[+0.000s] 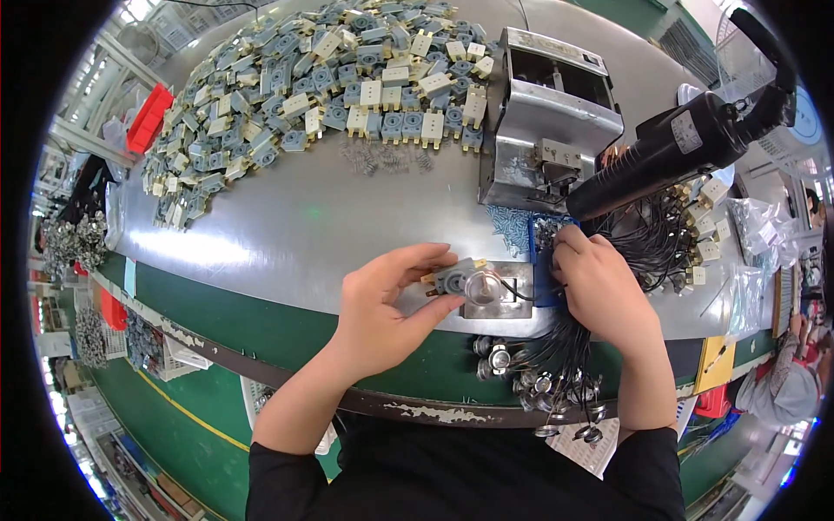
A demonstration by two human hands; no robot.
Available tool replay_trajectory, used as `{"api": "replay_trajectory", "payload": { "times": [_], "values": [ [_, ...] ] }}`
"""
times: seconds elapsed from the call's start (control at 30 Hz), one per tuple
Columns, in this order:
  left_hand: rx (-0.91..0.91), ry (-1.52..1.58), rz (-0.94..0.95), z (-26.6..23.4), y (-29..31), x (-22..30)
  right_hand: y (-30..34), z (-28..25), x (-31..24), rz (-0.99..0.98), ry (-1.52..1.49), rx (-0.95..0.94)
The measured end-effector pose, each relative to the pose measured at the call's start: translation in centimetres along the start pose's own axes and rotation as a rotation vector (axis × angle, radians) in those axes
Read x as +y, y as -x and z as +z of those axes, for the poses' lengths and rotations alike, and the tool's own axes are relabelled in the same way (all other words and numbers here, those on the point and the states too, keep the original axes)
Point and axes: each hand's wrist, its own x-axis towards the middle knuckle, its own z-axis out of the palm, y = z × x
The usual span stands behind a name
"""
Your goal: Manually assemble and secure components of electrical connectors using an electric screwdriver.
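My left hand grips a small grey block-shaped electrical part with brass terminals between thumb and fingers. A round, shiny, clear-looking disc sits at its right side, and a black wire curves away from it. Beneath lies a square metal fixture on the bench. At the blue tray, my right hand is closed, fingertips down among small metal pieces. Whatever those fingers pinch is hidden. Loose silvery screws lie left of the tray.
A large heap of grey-and-cream electrical parts covers the far left; springs lie before it. A metal machine and black cylindrical tool stand far right. Wired round metal pieces hang over the front edge. Black cables lie right.
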Motion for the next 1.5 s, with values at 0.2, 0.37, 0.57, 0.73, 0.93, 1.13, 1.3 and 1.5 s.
{"api": "replay_trajectory", "payload": {
  "times": [0.2, 0.37, 0.57, 0.73, 0.93, 1.13, 1.3, 1.5],
  "values": [
    [-0.079, -0.150, 0.067, 0.1, -0.6, 0.4, 0.9, 0.2, 1.2, 0.029, -0.367, 0.202],
    [-0.104, -0.267, 0.076, 0.8, -1.2, 0.9, 1.6, -0.3, 1.3, 0.065, -0.763, 0.285],
    [-0.201, -0.633, 0.371, 3.1, -2.4, -0.4, 2.2, 0.2, 0.4, 0.154, -1.002, 0.461],
    [-0.163, -0.737, 0.511, 3.6, -3.1, -1.5, 3.0, 0.6, 1.1, 0.046, -0.839, 0.530],
    [-0.164, -0.675, 0.490, 2.9, -2.9, -2.2, 2.6, 0.7, 0.5, -0.019, -0.776, 0.517],
    [0.035, -0.468, 0.123, 0.1, -4.3, -2.2, 2.5, 1.1, 0.1, -0.019, -0.750, 0.534],
    [0.256, -0.806, 0.122, -3.2, -8.9, -2.3, 2.5, 0.4, 0.0, -0.050, -0.720, 0.536],
    [0.130, -1.071, 0.212, -3.9, -11.0, -4.2, 2.5, 0.4, -0.6, -0.075, -0.729, 0.549]
  ]
}}
